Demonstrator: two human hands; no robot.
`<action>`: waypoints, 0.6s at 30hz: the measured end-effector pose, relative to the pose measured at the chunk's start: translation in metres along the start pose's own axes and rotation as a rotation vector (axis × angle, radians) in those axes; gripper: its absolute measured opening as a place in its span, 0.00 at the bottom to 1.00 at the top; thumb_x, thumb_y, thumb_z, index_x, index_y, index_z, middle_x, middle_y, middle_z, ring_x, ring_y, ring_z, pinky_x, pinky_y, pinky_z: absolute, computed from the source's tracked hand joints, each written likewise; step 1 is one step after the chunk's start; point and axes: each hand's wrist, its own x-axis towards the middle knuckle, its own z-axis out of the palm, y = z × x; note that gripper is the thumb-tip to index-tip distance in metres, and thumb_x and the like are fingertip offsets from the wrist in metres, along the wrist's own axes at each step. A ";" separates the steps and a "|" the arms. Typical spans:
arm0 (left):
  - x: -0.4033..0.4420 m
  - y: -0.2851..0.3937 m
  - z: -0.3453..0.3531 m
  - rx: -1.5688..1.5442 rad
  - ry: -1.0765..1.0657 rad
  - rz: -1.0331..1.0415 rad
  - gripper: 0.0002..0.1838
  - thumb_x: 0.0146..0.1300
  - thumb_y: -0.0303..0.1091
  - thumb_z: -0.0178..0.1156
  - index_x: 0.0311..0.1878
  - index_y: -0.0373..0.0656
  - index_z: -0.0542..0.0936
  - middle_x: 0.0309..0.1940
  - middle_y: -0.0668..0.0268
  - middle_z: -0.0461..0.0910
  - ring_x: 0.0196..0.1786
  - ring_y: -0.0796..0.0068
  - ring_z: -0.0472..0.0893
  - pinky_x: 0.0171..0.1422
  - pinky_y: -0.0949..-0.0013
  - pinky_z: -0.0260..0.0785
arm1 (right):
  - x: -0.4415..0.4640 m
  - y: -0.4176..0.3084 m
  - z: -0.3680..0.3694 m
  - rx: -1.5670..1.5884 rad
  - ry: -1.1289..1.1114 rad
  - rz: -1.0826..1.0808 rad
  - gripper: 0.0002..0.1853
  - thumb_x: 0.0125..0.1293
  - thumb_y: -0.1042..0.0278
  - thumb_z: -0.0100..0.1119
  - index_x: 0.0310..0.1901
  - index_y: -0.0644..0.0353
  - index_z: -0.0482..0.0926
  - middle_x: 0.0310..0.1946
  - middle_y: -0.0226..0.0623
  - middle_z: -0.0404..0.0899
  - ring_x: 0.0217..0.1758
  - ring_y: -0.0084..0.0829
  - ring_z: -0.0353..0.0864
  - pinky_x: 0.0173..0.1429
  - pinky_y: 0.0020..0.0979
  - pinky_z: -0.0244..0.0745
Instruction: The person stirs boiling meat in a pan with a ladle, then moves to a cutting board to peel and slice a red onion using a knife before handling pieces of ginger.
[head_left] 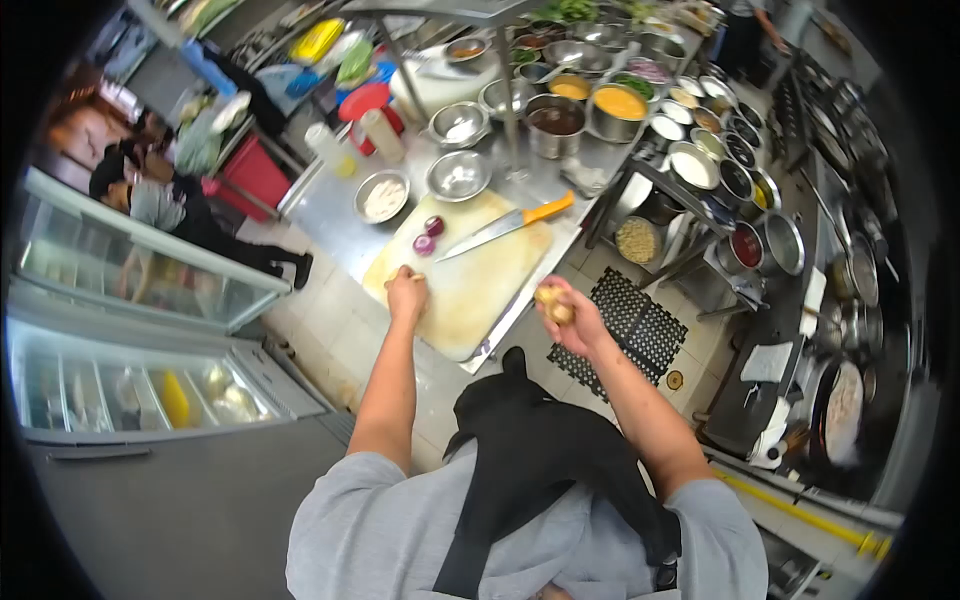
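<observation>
My left hand (pixel 406 293) is over the left edge of the pale cutting board (pixel 500 285), its fingers curled together; what they hold, if anything, is too small to make out. Off the board's right side, my right hand (pixel 572 318) grips a knobbly yellow-brown lump (pixel 553 302) that looks like ginger root. Two pieces of red onion, one cut piece (pixel 424 245) and one darker piece (pixel 434 226), lie beyond my left hand. A knife (pixel 490 233) with an orange handle rests across the board's far right part, touched by neither hand.
Behind the board stand a metal bowl (pixel 460 176) and a bowl of white pieces (pixel 383 197). Pots of sauce (pixel 619 108) crowd the back. An open chest fridge (pixel 140 390) is at left, with a crouching person (pixel 160 205) beyond. Pans (pixel 842 400) line the right.
</observation>
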 end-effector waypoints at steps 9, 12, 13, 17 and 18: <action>0.024 -0.101 -0.007 -0.529 -0.211 -0.169 0.21 0.68 0.49 0.65 0.54 0.41 0.83 0.39 0.61 0.87 0.40 0.60 0.85 0.39 0.52 0.80 | -0.373 0.070 -0.126 0.429 0.039 -0.366 0.23 0.76 0.47 0.51 0.57 0.58 0.77 0.38 0.46 0.80 0.19 0.29 0.74 0.19 0.25 0.70; -0.003 -0.048 -0.041 -0.856 -0.511 -0.097 0.24 0.69 0.43 0.65 0.63 0.41 0.76 0.49 0.59 0.83 0.44 0.62 0.84 0.38 0.56 0.80 | -0.484 0.125 -0.138 0.420 0.171 -0.585 0.27 0.78 0.37 0.50 0.55 0.56 0.77 0.36 0.46 0.80 0.18 0.28 0.73 0.19 0.23 0.68; -0.029 0.039 -0.008 -0.958 -0.638 0.036 0.23 0.71 0.43 0.64 0.63 0.43 0.76 0.49 0.62 0.82 0.43 0.63 0.84 0.40 0.56 0.80 | -0.525 0.134 -0.148 0.453 0.216 -0.731 0.27 0.78 0.36 0.50 0.56 0.56 0.77 0.36 0.46 0.80 0.18 0.27 0.73 0.19 0.23 0.68; -0.107 0.136 0.093 -0.802 -1.066 0.217 0.37 0.69 0.42 0.69 0.79 0.56 0.66 0.64 0.64 0.77 0.64 0.63 0.77 0.63 0.51 0.77 | -0.655 0.181 -0.155 0.459 0.273 -1.177 0.24 0.79 0.41 0.51 0.56 0.55 0.76 0.38 0.48 0.81 0.21 0.31 0.75 0.22 0.24 0.71; -0.126 0.158 0.112 -0.783 -1.108 0.230 0.37 0.69 0.42 0.69 0.79 0.56 0.66 0.64 0.64 0.77 0.64 0.63 0.77 0.63 0.51 0.77 | -0.680 0.191 -0.152 0.462 0.301 -1.213 0.24 0.79 0.41 0.51 0.56 0.55 0.76 0.38 0.48 0.81 0.21 0.31 0.75 0.22 0.24 0.71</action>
